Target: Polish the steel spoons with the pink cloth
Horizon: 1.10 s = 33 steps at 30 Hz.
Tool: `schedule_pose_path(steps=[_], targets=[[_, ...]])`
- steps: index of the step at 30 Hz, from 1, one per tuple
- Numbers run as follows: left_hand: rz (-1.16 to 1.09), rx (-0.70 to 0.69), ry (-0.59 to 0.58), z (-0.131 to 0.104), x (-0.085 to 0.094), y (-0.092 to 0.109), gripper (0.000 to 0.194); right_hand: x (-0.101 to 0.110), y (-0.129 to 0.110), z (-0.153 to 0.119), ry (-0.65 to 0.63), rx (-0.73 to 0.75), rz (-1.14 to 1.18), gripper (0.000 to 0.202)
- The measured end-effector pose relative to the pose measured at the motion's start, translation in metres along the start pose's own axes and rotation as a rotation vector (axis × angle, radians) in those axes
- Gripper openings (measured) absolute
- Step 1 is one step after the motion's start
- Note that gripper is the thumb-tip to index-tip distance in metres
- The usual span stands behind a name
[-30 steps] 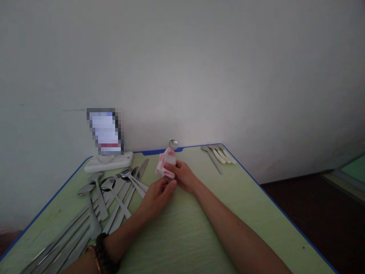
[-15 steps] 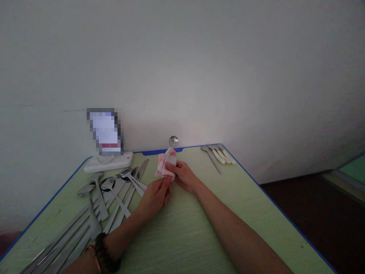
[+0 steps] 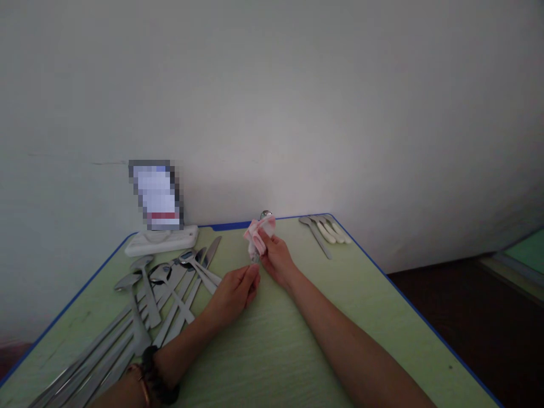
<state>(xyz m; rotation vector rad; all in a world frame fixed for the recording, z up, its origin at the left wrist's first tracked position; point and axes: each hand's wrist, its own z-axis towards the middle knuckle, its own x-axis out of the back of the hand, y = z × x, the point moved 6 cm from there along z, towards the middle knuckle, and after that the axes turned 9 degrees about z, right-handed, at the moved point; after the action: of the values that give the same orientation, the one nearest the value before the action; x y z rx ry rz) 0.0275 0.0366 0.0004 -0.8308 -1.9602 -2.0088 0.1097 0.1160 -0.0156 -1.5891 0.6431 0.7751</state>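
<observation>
A shiny metal spoon (image 3: pixel 266 213) is held up over the middle of the table, its bowl pointing away from me. My left hand (image 3: pixel 238 292) is closed round the end of its handle. Wrapped about the spoon's upper part is a pink and white cloth (image 3: pixel 256 238), pinched in my right hand (image 3: pixel 277 259). The cloth hides most of the handle and part of the bowl. Left of my left hand lies a pile of metal cutlery (image 3: pixel 170 289), with several spoons and a knife (image 3: pixel 212 252).
At the far right, a metal spoon (image 3: pixel 317 235) lies beside several white-handled utensils (image 3: pixel 334 231). A phone (image 3: pixel 157 195), its screen blurred, stands behind a white device (image 3: pixel 164 241) at the back left. The green table (image 3: pixel 297 351) has a blue edge and meets a wall (image 3: pixel 272 113).
My right hand and the cloth have shifted slightly right, and the cloth now covers part of the bowl. A bit of handle shows above my left hand, which has barely moved.
</observation>
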Motion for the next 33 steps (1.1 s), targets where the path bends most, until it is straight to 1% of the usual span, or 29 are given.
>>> schedule_pose_path(steps=[2,5,7,9,10,13,15,18,20,22,25,27,28,31,33], targets=[[-0.030,0.000,0.017,0.000,0.001,-0.001,0.043,-0.001,0.001,-0.002,-0.029,0.011,-0.087,0.030],[-0.084,0.001,0.055,0.001,0.003,-0.003,0.041,-0.007,0.004,-0.008,-0.096,0.013,-0.278,0.031],[-0.111,0.000,0.064,0.002,0.004,-0.004,0.040,-0.011,0.006,-0.012,-0.120,-0.001,-0.351,0.030],[-0.119,0.005,0.068,0.003,0.004,-0.003,0.041,-0.011,0.007,-0.014,-0.106,-0.019,-0.331,0.031],[-0.110,0.007,0.071,0.003,0.004,-0.003,0.041,-0.011,0.007,-0.013,-0.083,-0.025,-0.281,0.032],[-0.029,-0.009,0.065,0.001,0.003,0.002,0.043,-0.005,0.003,-0.007,0.001,-0.010,-0.043,0.032],[0.035,-0.041,0.027,-0.002,-0.001,0.007,0.043,-0.001,-0.001,-0.002,0.047,0.020,0.093,0.030],[0.110,-0.084,-0.039,-0.006,-0.006,0.010,0.042,0.006,-0.006,0.004,0.107,0.049,0.181,0.024],[0.148,-0.105,-0.059,-0.008,-0.007,0.011,0.040,0.008,-0.007,0.005,0.121,0.052,0.191,0.019],[0.135,-0.122,-0.057,-0.008,-0.006,0.012,0.033,0.007,-0.007,0.005,0.105,0.054,0.160,0.016],[-0.015,-0.105,-0.070,-0.006,-0.005,0.012,0.015,0.004,-0.005,0.001,0.084,0.050,0.062,0.012],[-0.119,-0.062,-0.076,-0.004,-0.005,0.011,0.017,0.002,-0.002,-0.001,0.074,0.038,-0.002,0.012],[-0.152,-0.042,-0.055,-0.003,-0.005,0.010,0.021,0.001,-0.001,-0.001,0.067,0.037,-0.026,0.012],[-0.177,-0.006,0.041,0.001,-0.003,0.002,0.031,0.003,-0.001,0.000,0.063,0.062,-0.075,0.011],[-0.164,0.001,0.061,0.002,-0.004,-0.003,0.033,0.007,-0.004,0.004,0.076,0.095,-0.102,0.012]])
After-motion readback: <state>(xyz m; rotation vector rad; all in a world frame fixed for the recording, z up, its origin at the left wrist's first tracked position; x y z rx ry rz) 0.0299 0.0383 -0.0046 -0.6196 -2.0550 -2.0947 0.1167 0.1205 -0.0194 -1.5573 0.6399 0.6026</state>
